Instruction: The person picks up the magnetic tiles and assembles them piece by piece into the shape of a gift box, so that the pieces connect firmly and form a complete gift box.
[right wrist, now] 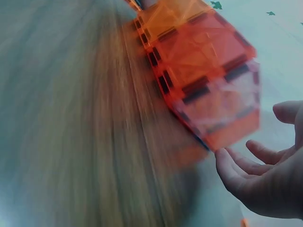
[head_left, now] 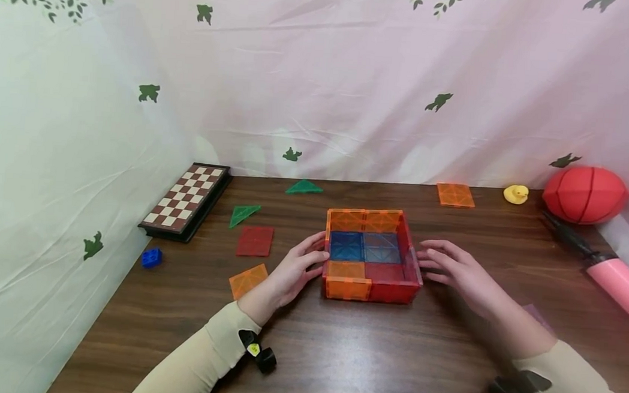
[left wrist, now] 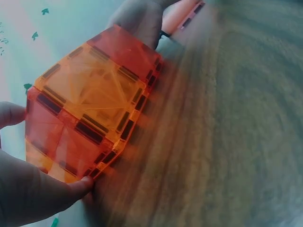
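The magnetic-tile box (head_left: 377, 254) on the worktop (head_left: 337, 357) has floor and walls seemingly complete, top uncovered, loose tiles (head_left: 254, 241) remaining around it. The left hand (head_left: 290, 272) touches it, grip relaxed; the right hand (head_left: 463, 275), grip spread and empty, is beside it.

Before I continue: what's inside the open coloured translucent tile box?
A blue translucent square floor tile, a greyish-blue one, an orange one, a red one. What the orange and red front wall covers is unclear.

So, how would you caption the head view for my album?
Left hand and right hand flank an open, colourful, translucent box on a brown table.
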`<state>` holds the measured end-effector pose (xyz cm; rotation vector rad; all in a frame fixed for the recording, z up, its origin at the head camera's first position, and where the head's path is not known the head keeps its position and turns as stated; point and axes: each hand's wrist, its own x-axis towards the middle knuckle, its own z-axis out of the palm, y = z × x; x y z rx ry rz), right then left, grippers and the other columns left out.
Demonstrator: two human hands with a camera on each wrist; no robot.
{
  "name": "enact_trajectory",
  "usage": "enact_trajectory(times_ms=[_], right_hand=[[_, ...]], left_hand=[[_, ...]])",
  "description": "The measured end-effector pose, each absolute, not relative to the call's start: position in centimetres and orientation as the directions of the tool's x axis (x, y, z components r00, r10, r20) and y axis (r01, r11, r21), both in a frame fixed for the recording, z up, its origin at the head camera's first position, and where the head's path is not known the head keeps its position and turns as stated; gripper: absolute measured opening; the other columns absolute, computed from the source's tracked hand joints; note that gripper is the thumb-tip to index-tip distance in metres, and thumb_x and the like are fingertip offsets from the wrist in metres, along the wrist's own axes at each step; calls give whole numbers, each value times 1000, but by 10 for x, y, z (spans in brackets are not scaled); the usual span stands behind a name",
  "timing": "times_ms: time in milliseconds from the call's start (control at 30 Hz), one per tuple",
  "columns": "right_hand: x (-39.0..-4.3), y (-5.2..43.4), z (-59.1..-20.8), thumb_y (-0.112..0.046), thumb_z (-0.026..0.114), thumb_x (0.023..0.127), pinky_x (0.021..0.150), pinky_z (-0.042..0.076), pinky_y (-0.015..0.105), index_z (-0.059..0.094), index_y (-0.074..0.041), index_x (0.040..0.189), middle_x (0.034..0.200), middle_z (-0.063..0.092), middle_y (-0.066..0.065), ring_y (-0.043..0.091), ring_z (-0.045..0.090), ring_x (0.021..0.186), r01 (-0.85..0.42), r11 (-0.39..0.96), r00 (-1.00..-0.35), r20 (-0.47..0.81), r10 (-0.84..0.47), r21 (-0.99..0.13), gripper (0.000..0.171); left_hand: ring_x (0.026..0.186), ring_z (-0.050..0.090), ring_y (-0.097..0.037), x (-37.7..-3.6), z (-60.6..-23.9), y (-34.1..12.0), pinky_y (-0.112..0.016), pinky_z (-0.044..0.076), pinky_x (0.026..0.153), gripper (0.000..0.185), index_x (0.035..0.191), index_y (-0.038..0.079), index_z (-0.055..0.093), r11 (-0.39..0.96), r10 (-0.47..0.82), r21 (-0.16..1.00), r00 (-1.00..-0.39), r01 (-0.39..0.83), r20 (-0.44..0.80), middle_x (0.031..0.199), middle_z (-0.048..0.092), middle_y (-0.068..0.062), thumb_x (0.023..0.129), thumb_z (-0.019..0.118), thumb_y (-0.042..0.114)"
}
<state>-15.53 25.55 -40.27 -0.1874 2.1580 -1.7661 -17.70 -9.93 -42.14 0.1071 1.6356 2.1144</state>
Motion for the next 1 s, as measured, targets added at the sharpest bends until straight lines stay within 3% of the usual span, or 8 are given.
enact_trajectory(times_ms=[167, 233, 367, 467, 500, 567, 667, 1000], right_hand=[[-130, 292, -388, -41, 52, 107, 94, 49, 58, 39, -9, 153, 149, 46, 21, 25, 54, 125, 120, 443, -957, -222, -186, -889, 57], [-122, 309, -385, -41, 56, 105, 93, 48, 48, 42, -11, 151, 146, 50, 21, 16, 54, 121, 88, 553, -975, -186, -124, -828, 56], [-104, 338, -388, -36, 59, 104, 82, 45, 41, 46, -2, 145, 134, 56, 31, 33, 58, 116, 36, 748, -997, -70, -14, -663, 55], [-90, 353, -395, -40, 62, 102, 81, 42, 56, 45, 5, 142, 131, 52, 39, 57, 50, 115, 91, 812, -995, -78, 55, -577, 63], [-86, 357, -398, -41, 63, 101, 81, 43, 57, 45, 8, 140, 129, 52, 41, 58, 50, 114, 102, 826, -994, -78, 70, -555, 65], [-78, 363, -404, -45, 65, 98, 82, 42, 65, 42, 13, 138, 127, 49, 44, 59, 49, 111, 123, 845, -992, -99, 83, -521, 74], [-69, 365, -414, -46, 72, 93, 82, 41, 66, 47, 18, 131, 120, 53, 43, 57, 51, 107, 101, 867, -995, -55, 85, -488, 79], [-52, 349, -432, -41, 87, 77, 82, 34, 67, 53, 16, 121, 107, 50, 42, 57, 44, 99, 36, 933, -990, 115, 82, -357, 80]], left_hand=[[143, 38, -35, -174, -425, -97, -52, 31, 115, 62, 159, 9, 31, -173, 388, 937, -895, -304, -219, 163, 29, -16, 102, 54, 12], [144, 37, -35, -175, -425, -97, -53, 31, 116, 62, 160, 9, 30, -177, 383, 938, -899, -297, -212, 164, 28, -17, 102, 54, 12], [144, 37, -34, -175, -425, -96, -53, 31, 116, 64, 160, 10, 30, -184, 379, 939, -902, -290, -205, 164, 27, -16, 101, 56, 12], [143, 38, -33, -175, -423, -96, -52, 32, 115, 64, 160, 10, 30, -178, 378, 939, -901, -295, -211, 164, 28, -15, 101, 56, 13], [143, 38, -33, -175, -423, -96, -52, 32, 115, 64, 160, 10, 30, -175, 379, 940, -901, -294, -211, 164, 28, -16, 101, 57, 13], [142, 39, -33, -176, -422, -96, -51, 33, 115, 64, 160, 10, 31, -173, 377, 940, -901, -295, -214, 163, 29, -15, 101, 57, 13], [142, 40, -33, -177, -421, -96, -51, 33, 114, 64, 160, 9, 31, -175, 377, 940, -902, -292, -210, 163, 30, -16, 101, 57, 14], [142, 40, -33, -176, -419, -97, -51, 33, 115, 65, 160, 10, 31, -165, 383, 941, -898, -297, -216, 163, 30, -15, 101, 58, 15]])
